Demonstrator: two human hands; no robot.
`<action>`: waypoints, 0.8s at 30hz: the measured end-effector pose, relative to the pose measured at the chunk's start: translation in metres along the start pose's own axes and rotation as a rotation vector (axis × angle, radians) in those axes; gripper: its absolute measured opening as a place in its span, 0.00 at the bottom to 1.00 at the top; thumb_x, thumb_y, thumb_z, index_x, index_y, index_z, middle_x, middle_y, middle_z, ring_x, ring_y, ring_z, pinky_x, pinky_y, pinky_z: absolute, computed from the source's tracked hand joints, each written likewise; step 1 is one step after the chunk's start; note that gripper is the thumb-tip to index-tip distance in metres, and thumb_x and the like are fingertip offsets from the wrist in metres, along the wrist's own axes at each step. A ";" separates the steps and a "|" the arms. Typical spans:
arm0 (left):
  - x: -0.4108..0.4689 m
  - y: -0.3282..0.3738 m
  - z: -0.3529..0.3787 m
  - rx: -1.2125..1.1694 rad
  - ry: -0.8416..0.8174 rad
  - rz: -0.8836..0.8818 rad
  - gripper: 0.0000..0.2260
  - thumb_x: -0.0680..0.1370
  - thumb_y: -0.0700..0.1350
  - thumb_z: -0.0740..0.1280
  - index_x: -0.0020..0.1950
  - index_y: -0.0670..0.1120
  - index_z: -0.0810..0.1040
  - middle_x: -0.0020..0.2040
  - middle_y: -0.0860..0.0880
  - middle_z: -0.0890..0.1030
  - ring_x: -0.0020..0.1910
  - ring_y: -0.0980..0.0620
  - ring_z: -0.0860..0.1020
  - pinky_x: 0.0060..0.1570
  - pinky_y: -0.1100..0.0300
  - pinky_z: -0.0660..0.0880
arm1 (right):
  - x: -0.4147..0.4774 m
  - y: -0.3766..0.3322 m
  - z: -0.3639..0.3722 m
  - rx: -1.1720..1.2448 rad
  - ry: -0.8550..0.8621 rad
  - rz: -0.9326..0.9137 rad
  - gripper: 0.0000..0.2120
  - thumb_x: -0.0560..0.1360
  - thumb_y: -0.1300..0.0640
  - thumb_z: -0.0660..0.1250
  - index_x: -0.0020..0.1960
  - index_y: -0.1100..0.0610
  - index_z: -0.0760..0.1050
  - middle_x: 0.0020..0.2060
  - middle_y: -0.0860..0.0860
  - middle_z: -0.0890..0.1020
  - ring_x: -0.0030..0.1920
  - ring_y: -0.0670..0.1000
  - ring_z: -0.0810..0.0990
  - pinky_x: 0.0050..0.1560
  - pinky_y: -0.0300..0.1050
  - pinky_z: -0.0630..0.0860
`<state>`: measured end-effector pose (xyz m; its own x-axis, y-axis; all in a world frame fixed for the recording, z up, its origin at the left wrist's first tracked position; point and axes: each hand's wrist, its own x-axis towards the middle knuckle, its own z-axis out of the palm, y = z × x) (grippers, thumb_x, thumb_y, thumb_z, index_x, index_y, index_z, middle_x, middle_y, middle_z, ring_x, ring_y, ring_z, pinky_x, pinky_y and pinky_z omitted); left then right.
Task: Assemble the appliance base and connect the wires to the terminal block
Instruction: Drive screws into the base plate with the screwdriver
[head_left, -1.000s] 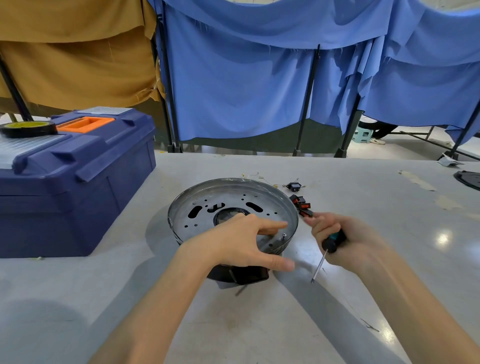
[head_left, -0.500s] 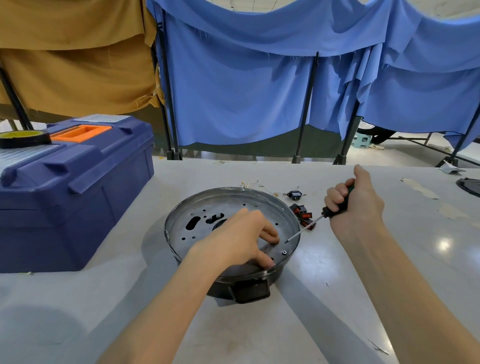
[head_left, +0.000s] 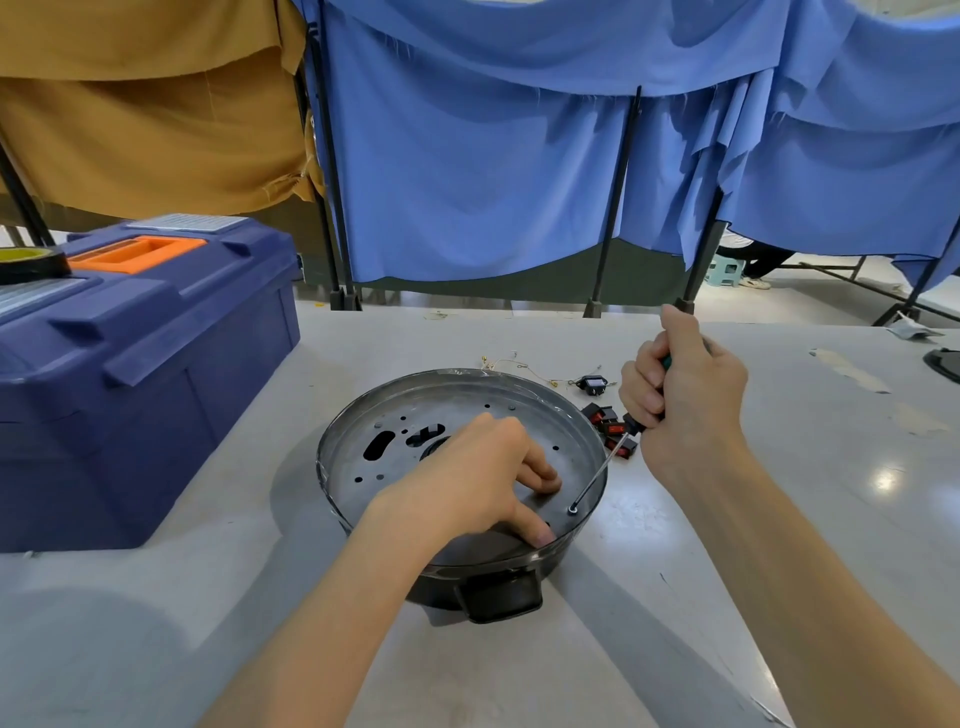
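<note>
Toolbox (head_left: 140, 374) left; switches (head_left: 608, 428) beside base (head_left: 415, 415).

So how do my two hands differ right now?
The left hand lies inside the appliance base, fingers pressing its metal floor; the right hand is raised outside the rim. The left hand holds no tool; the right hand grips the screwdriver, tip on a screw. Both work at the base's near-right edge.

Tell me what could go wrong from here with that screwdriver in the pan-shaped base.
1. The screwdriver meets the screw at a slant, so its tip may slip out and hit the left hand, whose fingers lie close by.
2. Only that hand presses on the base; turning force might spin or tip it.
3. The right hand works just above the loose switches, which it could knock away.
</note>
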<state>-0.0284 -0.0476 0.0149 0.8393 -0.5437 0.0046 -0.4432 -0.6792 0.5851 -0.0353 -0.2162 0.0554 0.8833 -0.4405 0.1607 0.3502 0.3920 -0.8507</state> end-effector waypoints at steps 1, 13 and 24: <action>0.000 0.000 -0.001 -0.006 -0.004 -0.002 0.30 0.60 0.47 0.83 0.61 0.47 0.81 0.53 0.58 0.84 0.51 0.66 0.80 0.60 0.63 0.75 | -0.001 0.001 0.000 -0.004 -0.004 0.005 0.23 0.79 0.57 0.63 0.25 0.54 0.65 0.20 0.50 0.64 0.18 0.47 0.59 0.20 0.34 0.54; 0.000 -0.001 -0.002 -0.017 -0.017 0.012 0.30 0.60 0.48 0.83 0.61 0.47 0.81 0.53 0.58 0.84 0.50 0.67 0.80 0.58 0.66 0.73 | -0.003 -0.002 0.003 -0.009 -0.054 -0.034 0.25 0.80 0.57 0.62 0.24 0.54 0.66 0.20 0.50 0.64 0.18 0.47 0.58 0.20 0.34 0.54; -0.001 0.001 -0.003 -0.002 -0.028 0.006 0.30 0.62 0.48 0.82 0.62 0.47 0.81 0.54 0.57 0.84 0.52 0.65 0.81 0.60 0.64 0.74 | -0.004 -0.001 0.004 -0.042 -0.057 -0.034 0.25 0.80 0.57 0.62 0.24 0.54 0.66 0.20 0.50 0.64 0.18 0.47 0.59 0.20 0.34 0.55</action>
<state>-0.0291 -0.0460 0.0181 0.8274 -0.5614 -0.0140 -0.4478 -0.6746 0.5869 -0.0381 -0.2116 0.0569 0.8876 -0.4062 0.2173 0.3685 0.3429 -0.8641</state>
